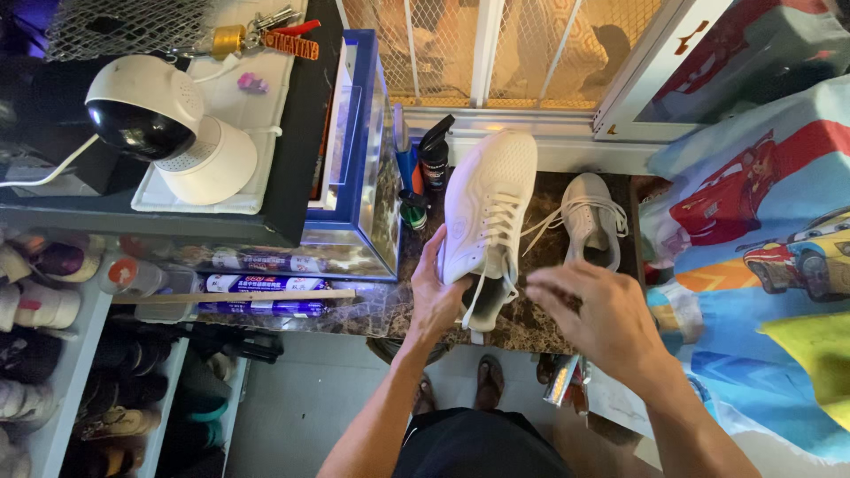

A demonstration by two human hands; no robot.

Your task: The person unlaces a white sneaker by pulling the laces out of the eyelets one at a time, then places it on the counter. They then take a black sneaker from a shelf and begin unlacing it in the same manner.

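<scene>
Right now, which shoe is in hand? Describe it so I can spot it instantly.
Find the dark marbled counter below the mesh window. Two white lace-up sneakers are there; the held sneaker is the nearer, larger-looking one, gripped at its heel by the left hand, unlike the second sneaker resting untouched.

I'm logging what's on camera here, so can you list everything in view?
sneaker: one, white, held up over the dark marble counter
second sneaker: one, white, on the marble counter, laces loose
security camera: one, white and black, on the shelf at left
fish tank: one, blue-framed, beside the sneakers
spray bottle: one, black, behind the held sneaker
keys: one bunch, top left
shoe rack: one, white, lower left, holding many shoes
cartoon-car cloth: one, blue and red, right
left hand: grips the held sneaker's heel
right hand: open, beside the laces
</scene>
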